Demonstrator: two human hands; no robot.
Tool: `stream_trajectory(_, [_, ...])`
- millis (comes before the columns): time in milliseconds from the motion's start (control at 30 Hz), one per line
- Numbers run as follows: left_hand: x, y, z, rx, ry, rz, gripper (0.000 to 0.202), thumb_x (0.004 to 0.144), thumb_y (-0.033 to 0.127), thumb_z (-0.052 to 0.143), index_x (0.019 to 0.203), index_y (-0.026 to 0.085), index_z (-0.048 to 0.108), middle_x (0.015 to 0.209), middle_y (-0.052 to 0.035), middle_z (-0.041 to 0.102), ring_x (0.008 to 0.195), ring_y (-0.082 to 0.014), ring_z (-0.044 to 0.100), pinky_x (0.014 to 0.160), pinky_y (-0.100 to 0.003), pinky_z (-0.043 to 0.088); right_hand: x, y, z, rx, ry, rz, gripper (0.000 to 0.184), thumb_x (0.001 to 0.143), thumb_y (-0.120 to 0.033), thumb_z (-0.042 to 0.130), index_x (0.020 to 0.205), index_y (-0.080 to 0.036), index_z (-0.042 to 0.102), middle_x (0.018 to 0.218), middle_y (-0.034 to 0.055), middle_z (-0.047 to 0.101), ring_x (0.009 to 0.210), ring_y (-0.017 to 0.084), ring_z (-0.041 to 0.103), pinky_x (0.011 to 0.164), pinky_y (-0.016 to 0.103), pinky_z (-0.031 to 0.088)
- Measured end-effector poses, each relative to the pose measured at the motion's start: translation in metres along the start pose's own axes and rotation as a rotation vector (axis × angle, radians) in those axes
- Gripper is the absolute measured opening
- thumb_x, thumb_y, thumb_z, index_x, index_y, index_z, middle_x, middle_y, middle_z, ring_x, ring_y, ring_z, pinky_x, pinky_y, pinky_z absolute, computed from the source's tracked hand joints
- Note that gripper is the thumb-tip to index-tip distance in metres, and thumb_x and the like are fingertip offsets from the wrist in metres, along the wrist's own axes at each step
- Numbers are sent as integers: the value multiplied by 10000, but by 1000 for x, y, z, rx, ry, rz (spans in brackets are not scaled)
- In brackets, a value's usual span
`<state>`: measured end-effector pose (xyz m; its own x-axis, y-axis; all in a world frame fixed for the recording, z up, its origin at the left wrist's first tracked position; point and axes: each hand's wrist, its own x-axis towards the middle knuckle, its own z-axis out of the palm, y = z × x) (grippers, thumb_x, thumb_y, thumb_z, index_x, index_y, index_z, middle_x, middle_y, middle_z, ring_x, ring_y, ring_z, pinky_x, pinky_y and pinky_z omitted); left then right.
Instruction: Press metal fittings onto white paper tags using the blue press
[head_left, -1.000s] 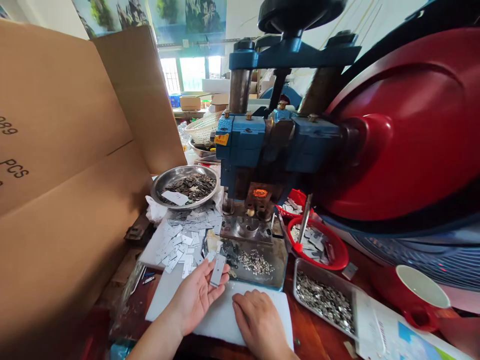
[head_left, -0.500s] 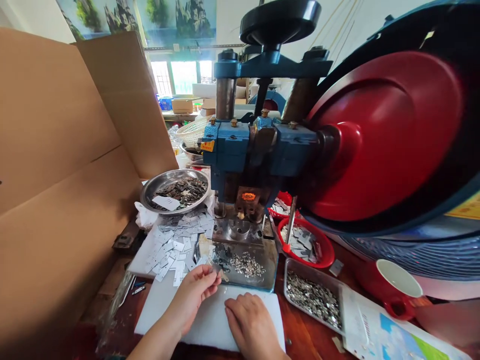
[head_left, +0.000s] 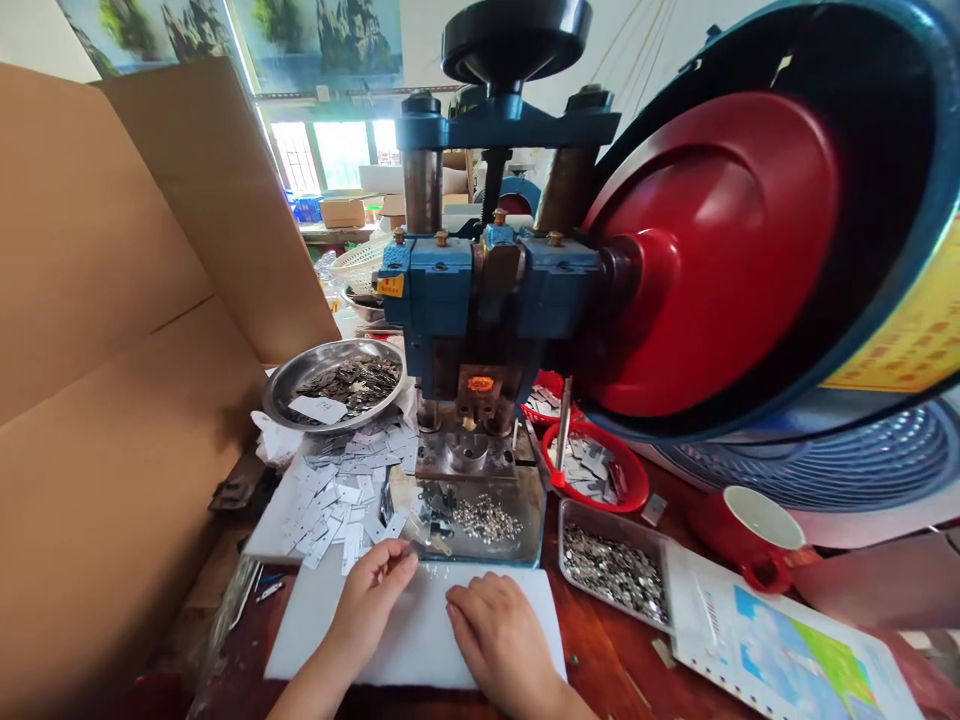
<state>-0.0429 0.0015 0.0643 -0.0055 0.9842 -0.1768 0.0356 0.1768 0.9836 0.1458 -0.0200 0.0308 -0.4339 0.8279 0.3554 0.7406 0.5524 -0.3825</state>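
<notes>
My left hand (head_left: pixel 381 588) is at the front edge of the press's metal bed (head_left: pixel 529 545), thumb and fingers pinched together. A small dark sliver shows at its fingertips, too small to name. My right hand (head_left: pixel 501 628) lies knuckles up on the white foam sheet (head_left: pixel 427 650), fingers curled under and pressed together; whatever may be inside is hidden. Just beyond my hands, tiny shiny metal pieces (head_left: pixel 487 518) are heaped on the bed. Flat silver metal plates (head_left: pixel 330 510) are strewn to the left. Behind the bed stands the blue press (head_left: pixel 442 300) with its die block (head_left: pixel 466 453).
A steel bowl (head_left: pixel 271 388) of dark metal parts stands back left, beside a tall cardboard sheet (head_left: pixel 135 250). At right are a red basket (head_left: pixel 637 490) of plates, a clear tray (head_left: pixel 667 560) of small parts, a red mug (head_left: pixel 724 530) and a large red flywheel (head_left: pixel 735 280).
My left hand has drawn back slightly, left and away from the metal bed, still pinched. My right hand has barely moved. The whole view has shifted a little to the right.
</notes>
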Motion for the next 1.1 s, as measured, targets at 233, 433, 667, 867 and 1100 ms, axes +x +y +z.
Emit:
stream_trajectory(233, [1, 2, -2, -12, -13, -20, 304, 725, 481, 689, 744, 178, 667, 734, -20, 606, 744, -193, 519, 693, -251, 392, 2, -1, -2, 2, -4, 3, 136, 897, -171, 458, 843, -211, 576, 710, -1, 556, 688, 160, 475, 669, 291, 265])
stream_trajectory(433, [3, -2, -4, -55, -13, -36, 291, 718, 460, 704, 782, 177, 684, 754, -28, 610, 758, -200, 518, 702, -252, 392, 4, 0, -4, -3, -11, 4, 152, 904, -185, 448, 848, -213, 586, 713, 3, 562, 686, 161, 487, 667, 291, 283])
stream_trajectory(667, [0, -2, -4, -20, 16, 30, 295, 713, 463, 706, 691, 172, 668, 697, -15, 562, 702, -181, 489, 656, -247, 377, 4, 1, -10, 164, -42, 58, 177, 911, -215, 446, 872, -232, 618, 730, 6, 611, 692, 162, 554, 662, 278, 378])
stream_trajectory(867, [4, 18, 0, -46, 63, -127, 404, 722, 336, 715, 1109, 232, 658, 1017, -46, 651, 935, -243, 548, 833, -294, 405, 24, 53, -46, 210, 152, 268, 256, 927, -327, 419, 937, -215, 649, 868, 65, 678, 825, 202, 625, 740, 321, 481])
stream_trajectory(1100, [19, 11, 7, -4, 70, -40, 282, 715, 267, 710, 989, 203, 688, 897, -44, 653, 841, -240, 570, 814, -313, 414, 50, 87, -60, 130, 155, 322, 286, 909, -362, 414, 909, -219, 662, 886, 62, 688, 864, 213, 626, 799, 358, 485])
